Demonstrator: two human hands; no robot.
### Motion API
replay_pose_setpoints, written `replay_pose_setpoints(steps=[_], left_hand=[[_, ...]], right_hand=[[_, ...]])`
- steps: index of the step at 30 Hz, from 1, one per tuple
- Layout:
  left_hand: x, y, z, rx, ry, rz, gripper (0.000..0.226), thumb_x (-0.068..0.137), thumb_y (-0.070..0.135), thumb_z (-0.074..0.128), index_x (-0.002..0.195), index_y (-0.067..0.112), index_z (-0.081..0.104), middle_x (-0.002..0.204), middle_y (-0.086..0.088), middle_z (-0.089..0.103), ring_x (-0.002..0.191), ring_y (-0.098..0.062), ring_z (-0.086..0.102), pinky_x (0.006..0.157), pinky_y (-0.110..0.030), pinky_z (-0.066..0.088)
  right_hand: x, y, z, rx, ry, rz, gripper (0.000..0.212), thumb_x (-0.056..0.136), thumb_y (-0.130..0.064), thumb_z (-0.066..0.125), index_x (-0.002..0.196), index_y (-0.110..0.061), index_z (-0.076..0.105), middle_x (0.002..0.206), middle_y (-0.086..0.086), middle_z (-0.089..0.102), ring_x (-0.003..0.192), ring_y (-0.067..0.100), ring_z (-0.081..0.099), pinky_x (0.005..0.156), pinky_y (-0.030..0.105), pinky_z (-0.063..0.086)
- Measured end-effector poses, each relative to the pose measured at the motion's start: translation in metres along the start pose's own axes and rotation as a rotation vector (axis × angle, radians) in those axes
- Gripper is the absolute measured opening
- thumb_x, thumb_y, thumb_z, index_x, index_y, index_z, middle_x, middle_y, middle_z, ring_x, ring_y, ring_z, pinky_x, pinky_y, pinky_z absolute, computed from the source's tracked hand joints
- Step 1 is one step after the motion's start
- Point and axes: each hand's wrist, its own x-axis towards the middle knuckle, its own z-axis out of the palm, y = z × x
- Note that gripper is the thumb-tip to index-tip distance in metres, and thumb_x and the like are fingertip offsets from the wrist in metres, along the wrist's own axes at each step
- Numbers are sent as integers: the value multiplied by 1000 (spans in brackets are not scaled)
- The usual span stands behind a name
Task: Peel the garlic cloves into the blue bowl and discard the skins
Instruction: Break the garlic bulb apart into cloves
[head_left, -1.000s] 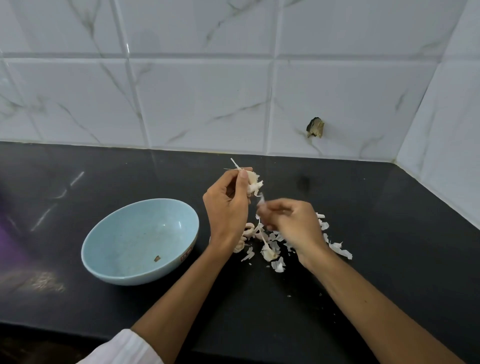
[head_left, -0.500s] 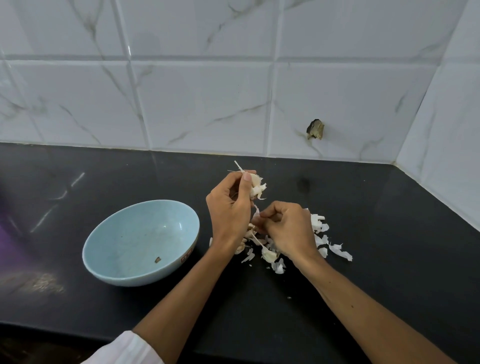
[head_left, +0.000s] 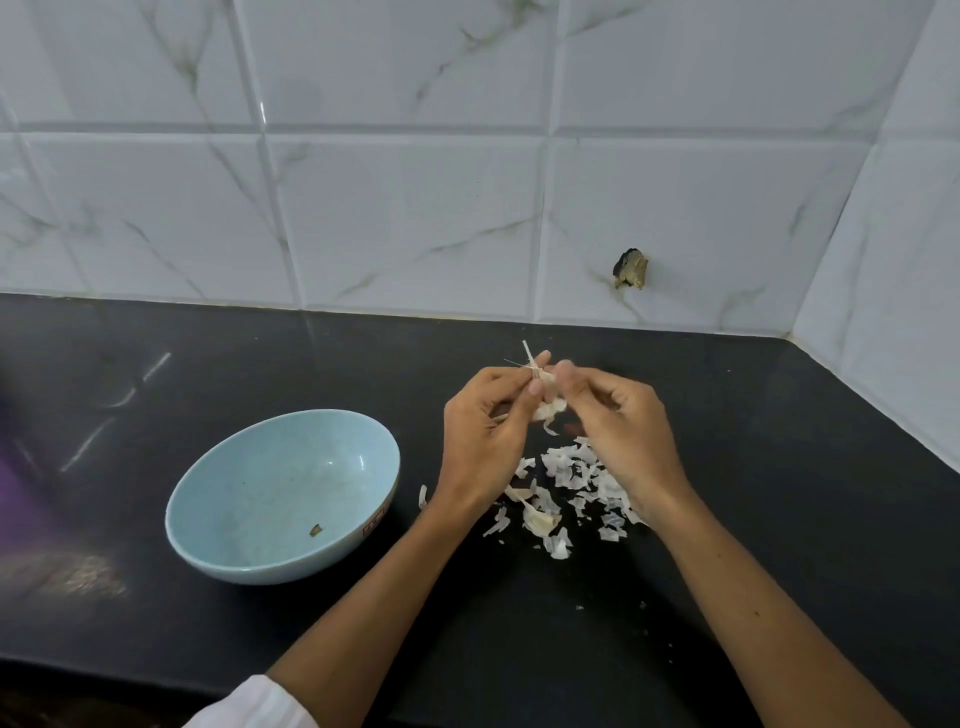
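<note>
Above the black counter (head_left: 779, 493), my left hand (head_left: 483, 436) grips a garlic piece (head_left: 548, 408) between thumb and fingers, with thin skin strands sticking up. My right hand (head_left: 623, 431) meets it from the right and pinches the same garlic at its top. Beneath both hands lies a scatter of white garlic skins (head_left: 571, 483), with a clove-like piece (head_left: 540, 521) among them. The light blue bowl (head_left: 363, 457) sits on the counter left of my left hand and holds only a small brown fleck (head_left: 315, 530).
A white marble-tiled wall runs along the back and the right side, with a dark chipped hole (head_left: 631, 268) in one tile. The counter's front edge lies near the bottom. A purple blur shows at the far left edge.
My right hand has risen from the skin pile on the counter up to the garlic in my left hand and now pinches it. The left hand stayed about where it was.
</note>
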Motion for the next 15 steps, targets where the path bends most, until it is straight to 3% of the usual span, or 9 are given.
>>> replay_pose_setpoints(steps=[3, 7, 11, 15], left_hand=[[0, -1, 0, 31, -21, -8, 25, 98, 25, 65, 115, 10, 77, 109, 0, 75, 108, -12, 70, 90, -32, 58], [-3, 3, 2, -17, -45, -41, 24, 98, 24, 65, 116, 13, 76, 110, 6, 76, 108, -11, 71, 90, -31, 57], [-6, 6, 4, -89, 13, -122, 28, 98, 17, 67, 126, 18, 71, 104, 2, 79, 97, -12, 75, 86, -30, 59], [-9, 9, 7, -163, 92, -200, 20, 98, 13, 67, 115, 11, 77, 99, -5, 79, 95, -22, 76, 88, -48, 61]], right_hand=[[-3, 0, 3, -27, -15, -66, 25, 92, -42, 69, 107, -25, 79, 89, -12, 78, 84, 5, 74, 86, 36, 60], [-2, 5, 4, 96, 40, -59, 22, 85, -33, 77, 103, -21, 80, 89, -9, 79, 86, 6, 74, 87, 33, 60], [-5, 6, 11, -13, 146, -170, 16, 85, -29, 78, 98, -21, 81, 84, -13, 77, 80, -1, 72, 77, 19, 57], [-10, 4, 21, -18, 260, -291, 12, 86, -23, 78, 97, -19, 80, 82, -17, 74, 77, -1, 71, 68, 11, 53]])
